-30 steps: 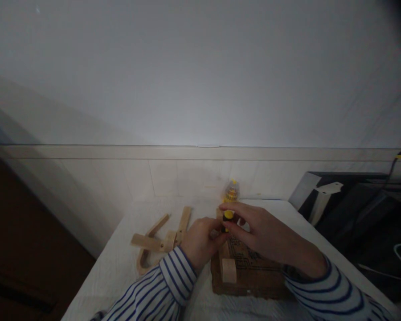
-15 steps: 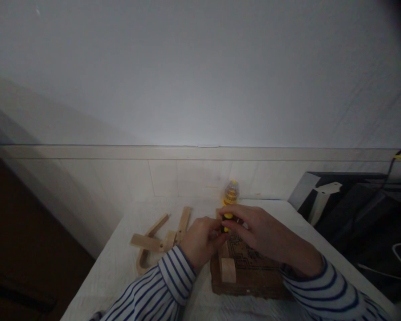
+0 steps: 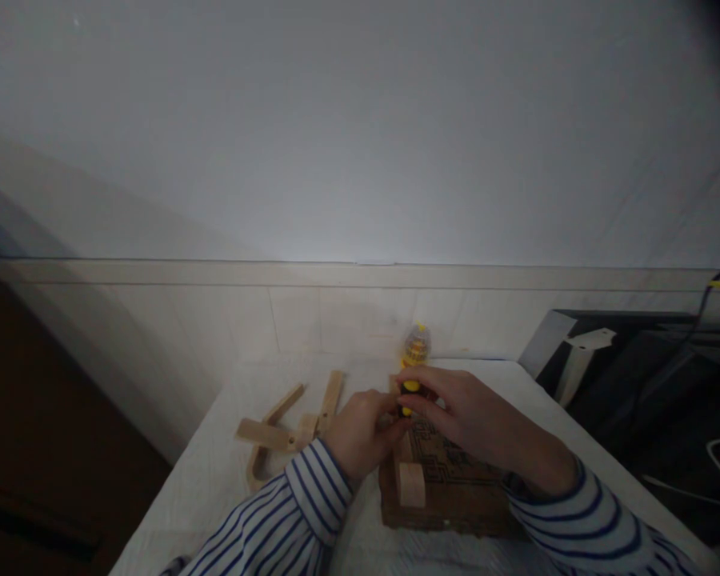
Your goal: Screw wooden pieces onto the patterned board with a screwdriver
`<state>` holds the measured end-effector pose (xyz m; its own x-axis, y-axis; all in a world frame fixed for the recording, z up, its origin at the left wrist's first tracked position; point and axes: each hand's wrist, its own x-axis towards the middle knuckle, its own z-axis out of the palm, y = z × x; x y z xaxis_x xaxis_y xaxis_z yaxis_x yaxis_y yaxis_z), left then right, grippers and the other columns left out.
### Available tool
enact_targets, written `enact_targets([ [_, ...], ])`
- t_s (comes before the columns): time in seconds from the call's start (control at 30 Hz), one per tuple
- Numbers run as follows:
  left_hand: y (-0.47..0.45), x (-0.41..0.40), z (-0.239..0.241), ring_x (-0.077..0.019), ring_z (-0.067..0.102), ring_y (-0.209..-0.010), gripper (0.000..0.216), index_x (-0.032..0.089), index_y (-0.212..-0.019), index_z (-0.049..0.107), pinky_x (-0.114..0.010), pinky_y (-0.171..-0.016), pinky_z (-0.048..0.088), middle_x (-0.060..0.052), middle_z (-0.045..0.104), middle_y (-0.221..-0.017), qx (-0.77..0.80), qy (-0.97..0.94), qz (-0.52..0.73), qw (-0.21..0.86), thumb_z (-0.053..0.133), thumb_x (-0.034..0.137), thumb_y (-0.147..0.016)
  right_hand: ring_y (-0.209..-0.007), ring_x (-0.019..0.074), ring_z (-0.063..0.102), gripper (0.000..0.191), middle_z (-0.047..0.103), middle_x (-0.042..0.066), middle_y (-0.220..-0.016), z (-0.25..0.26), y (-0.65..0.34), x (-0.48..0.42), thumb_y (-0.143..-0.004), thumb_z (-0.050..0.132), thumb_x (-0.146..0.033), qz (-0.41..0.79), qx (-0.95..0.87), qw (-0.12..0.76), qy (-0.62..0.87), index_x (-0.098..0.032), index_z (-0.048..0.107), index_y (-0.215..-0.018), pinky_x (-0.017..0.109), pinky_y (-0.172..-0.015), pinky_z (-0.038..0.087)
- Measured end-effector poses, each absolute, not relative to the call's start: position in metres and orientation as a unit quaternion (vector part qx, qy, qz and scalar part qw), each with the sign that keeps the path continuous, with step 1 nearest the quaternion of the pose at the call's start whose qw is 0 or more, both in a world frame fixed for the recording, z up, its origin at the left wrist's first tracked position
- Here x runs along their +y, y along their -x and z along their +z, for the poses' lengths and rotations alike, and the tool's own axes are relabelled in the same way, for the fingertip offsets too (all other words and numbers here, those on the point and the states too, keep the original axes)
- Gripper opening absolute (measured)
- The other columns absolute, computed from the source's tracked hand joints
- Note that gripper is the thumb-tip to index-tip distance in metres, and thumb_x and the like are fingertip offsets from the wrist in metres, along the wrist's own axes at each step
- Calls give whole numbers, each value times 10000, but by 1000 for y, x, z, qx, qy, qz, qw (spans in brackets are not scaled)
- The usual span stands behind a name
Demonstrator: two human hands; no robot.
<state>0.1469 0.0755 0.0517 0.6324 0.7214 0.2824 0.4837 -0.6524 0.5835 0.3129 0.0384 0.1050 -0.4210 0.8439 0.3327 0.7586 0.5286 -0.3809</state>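
A brown wooden board [image 3: 456, 500] with a carved pattern lies on the white table [image 3: 216, 480]. A pale wooden piece [image 3: 409, 483] stands along its left edge. My right hand [image 3: 462, 416] is closed round a small black and yellow screwdriver [image 3: 409, 390], held upright over the far end of that piece. My left hand [image 3: 360, 436] is curled beside it, fingers pressed against the wooden piece just below the screwdriver. Both sleeves are white with blue stripes.
Several loose pale wooden parts [image 3: 288, 428] lie to the left of my hands. A small clear and yellow container [image 3: 416, 346] stands at the table's far edge by the tiled wall. Dark equipment [image 3: 636, 376] with a white bracket and cables sits to the right.
My right hand has shifted slightly on the screwdriver, fingers turning round its handle. My left hand and the wooden board have stayed in place.
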Motion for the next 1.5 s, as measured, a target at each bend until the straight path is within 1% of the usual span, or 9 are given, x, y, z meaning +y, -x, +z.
enact_targets([
  [0.1,-146,76,52,-190,590,-750,207,166,-987,634,-284,-686,447,-57,653,-847,340,-873,254,240,551,235,-810,-775,177,613,225,655,49,-892,104,-313,39,-880,465,-294,84,-838,242,481,-181,571,-1043,303,-680,464],
  [0.2,-147,77,48,-199,593,-801,215,170,-994,632,-294,-721,451,-59,658,-871,334,-871,267,243,549,226,-804,-791,181,614,229,655,55,-904,103,-312,40,-881,466,-298,77,-839,244,480,-180,567,-1049,306,-693,461],
  [0.37,-150,78,39,-214,594,-832,199,169,-944,646,-320,-769,452,-55,668,-883,368,-847,296,243,603,216,-756,-796,177,609,218,650,49,-898,102,-312,42,-890,455,-306,84,-840,241,479,-184,563,-1034,298,-695,453],
  [0.57,-151,79,40,-201,596,-825,254,190,-971,642,-304,-758,454,-27,670,-856,382,-823,329,262,668,252,-726,-771,169,609,221,650,37,-880,102,-314,43,-889,454,-331,80,-838,247,480,-192,564,-1023,295,-681,456],
  [0.7,-152,80,41,-197,603,-794,183,177,-885,660,-292,-726,453,-26,675,-821,395,-818,319,268,674,267,-727,-771,176,620,234,662,39,-887,101,-315,43,-885,456,-338,65,-840,245,481,-196,571,-1032,305,-679,469],
  [0.93,-152,79,42,-194,602,-783,136,175,-866,668,-284,-718,444,-32,680,-814,384,-824,323,262,642,247,-754,-903,204,615,404,635,99,-1086,103,-317,38,-867,481,-338,16,-840,256,479,-153,481,-1226,348,-753,491],
  [1.1,-150,78,46,-183,600,-782,163,191,-918,657,-269,-715,432,-20,675,-821,363,-836,317,263,630,222,-761,-960,185,597,287,643,79,-1070,108,-316,36,-874,453,-237,21,-849,259,461,-177,553,-1137,337,-815,470],
  [1.2,-150,78,49,-185,595,-783,177,187,-937,651,-264,-704,432,-28,672,-832,362,-845,301,254,619,226,-767,-911,181,609,245,657,64,-1012,110,-316,36,-877,448,-230,33,-849,245,467,-189,581,-1078,329,-778,475],
  [1.5,-148,75,54,-193,589,-802,179,176,-963,638,-274,-713,433,-44,663,-859,346,-866,271,239,576,234,-805,-851,188,614,206,660,58,-956,110,-318,37,-872,467,-253,32,-847,245,471,-204,594,-1027,328,-729,469],
])
